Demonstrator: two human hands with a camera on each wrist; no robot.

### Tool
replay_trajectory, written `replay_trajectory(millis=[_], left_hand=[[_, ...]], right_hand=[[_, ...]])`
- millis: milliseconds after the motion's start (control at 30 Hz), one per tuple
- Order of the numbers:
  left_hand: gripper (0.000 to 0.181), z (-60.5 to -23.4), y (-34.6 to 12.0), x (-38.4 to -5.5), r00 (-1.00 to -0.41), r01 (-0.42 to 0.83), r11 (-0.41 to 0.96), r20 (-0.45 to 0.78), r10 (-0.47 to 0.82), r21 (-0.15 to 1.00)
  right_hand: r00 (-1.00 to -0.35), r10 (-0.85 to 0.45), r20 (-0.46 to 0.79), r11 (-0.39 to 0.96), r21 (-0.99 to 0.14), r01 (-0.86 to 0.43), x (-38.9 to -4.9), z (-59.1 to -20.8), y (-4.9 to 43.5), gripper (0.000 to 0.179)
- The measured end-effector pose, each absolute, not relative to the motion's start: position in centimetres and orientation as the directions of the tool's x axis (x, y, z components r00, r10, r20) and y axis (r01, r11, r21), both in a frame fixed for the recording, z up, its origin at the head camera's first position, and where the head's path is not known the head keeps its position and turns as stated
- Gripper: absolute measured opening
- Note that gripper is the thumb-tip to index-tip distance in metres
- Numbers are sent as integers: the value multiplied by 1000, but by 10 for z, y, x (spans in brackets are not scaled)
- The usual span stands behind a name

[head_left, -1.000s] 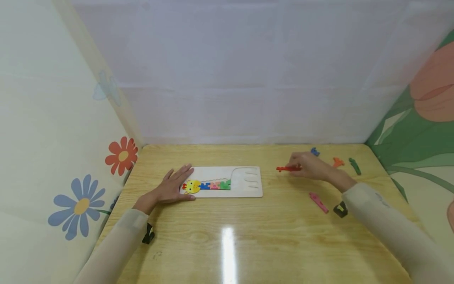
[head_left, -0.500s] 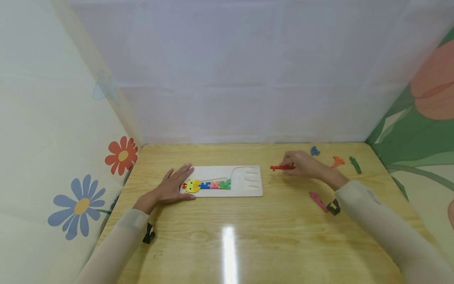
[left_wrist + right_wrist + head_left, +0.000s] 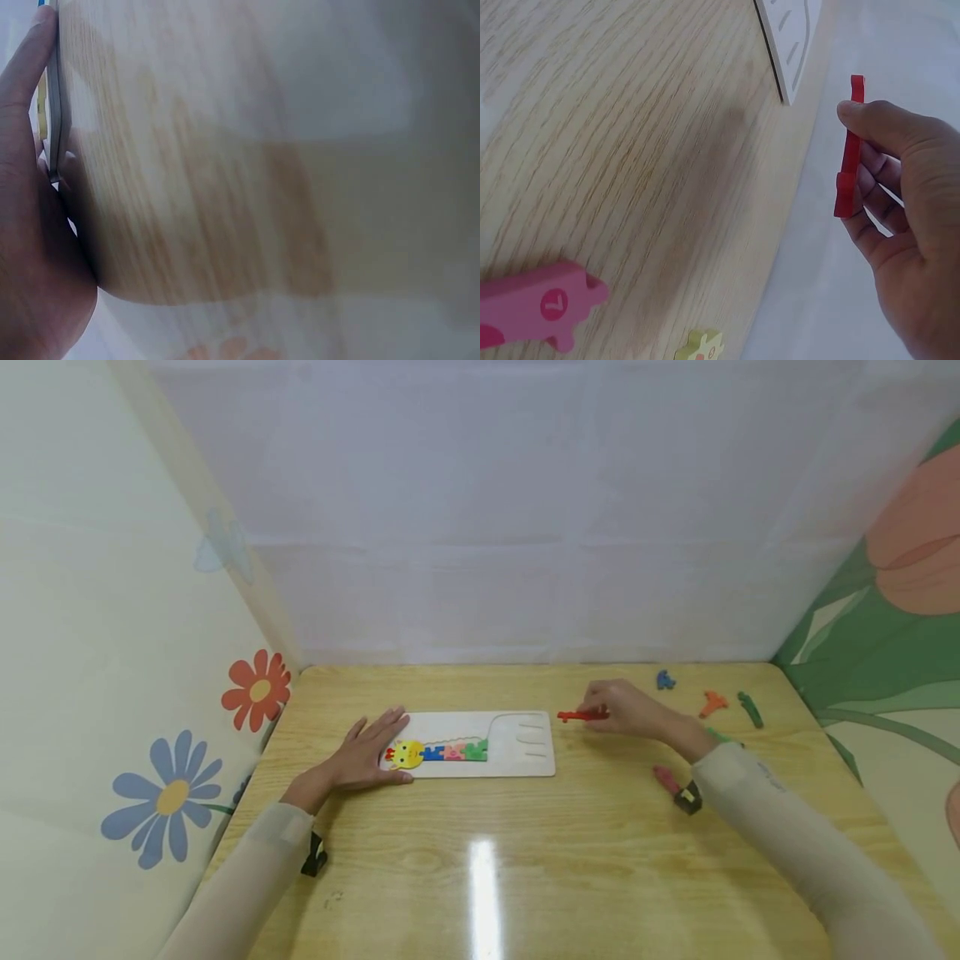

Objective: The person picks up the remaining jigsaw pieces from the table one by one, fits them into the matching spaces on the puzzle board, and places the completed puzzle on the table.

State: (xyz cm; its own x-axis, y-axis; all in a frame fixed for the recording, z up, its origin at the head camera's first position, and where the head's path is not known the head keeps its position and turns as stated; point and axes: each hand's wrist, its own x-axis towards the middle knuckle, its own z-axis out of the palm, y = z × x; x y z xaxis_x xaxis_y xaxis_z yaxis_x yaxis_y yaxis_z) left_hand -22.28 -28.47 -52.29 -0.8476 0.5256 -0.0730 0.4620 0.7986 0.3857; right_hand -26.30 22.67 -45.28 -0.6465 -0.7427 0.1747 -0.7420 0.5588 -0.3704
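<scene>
A white puzzle board (image 3: 517,764) lies on the table, with a yellow giraffe head (image 3: 406,754) and blue, pink and green neck pieces (image 3: 453,752) set in its left part. The outlined body and leg recesses at its right show bare. My left hand (image 3: 367,752) rests spread over the board's left end, fingers straight; the left wrist view shows its thumb along the board's edge (image 3: 54,97). Just right of the board, my right hand (image 3: 622,710) pinches a red puzzle piece (image 3: 850,157) between thumb and fingers, raised above the table.
Loose pieces lie at the right: blue (image 3: 665,680), orange (image 3: 714,703), green (image 3: 750,710) and pink marked 7 (image 3: 540,304). A yellow piece (image 3: 700,346) shows in the right wrist view. A white wall (image 3: 480,568) stands behind the table.
My right hand has moved left with the red piece, closer to the board's right end. My left hand and the board have stayed in place.
</scene>
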Motion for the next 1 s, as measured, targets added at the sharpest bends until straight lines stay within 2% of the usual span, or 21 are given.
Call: replay_trajectory(millis=[333, 633, 1000], left_hand=[[115, -525, -286, -222, -850, 459, 802, -77, 522, 382], [115, -523, -285, -223, -848, 459, 800, -77, 524, 387], [115, -521, -283, -222, -849, 467, 802, -64, 524, 372]], right_hand=[[-631, -751, 197, 538, -372, -756, -265, -458, 217, 19], [-649, -741, 174, 547, -406, -732, -266, -460, 204, 18], [-639, -750, 172, 534, -415, -737, -267, -465, 188, 18]])
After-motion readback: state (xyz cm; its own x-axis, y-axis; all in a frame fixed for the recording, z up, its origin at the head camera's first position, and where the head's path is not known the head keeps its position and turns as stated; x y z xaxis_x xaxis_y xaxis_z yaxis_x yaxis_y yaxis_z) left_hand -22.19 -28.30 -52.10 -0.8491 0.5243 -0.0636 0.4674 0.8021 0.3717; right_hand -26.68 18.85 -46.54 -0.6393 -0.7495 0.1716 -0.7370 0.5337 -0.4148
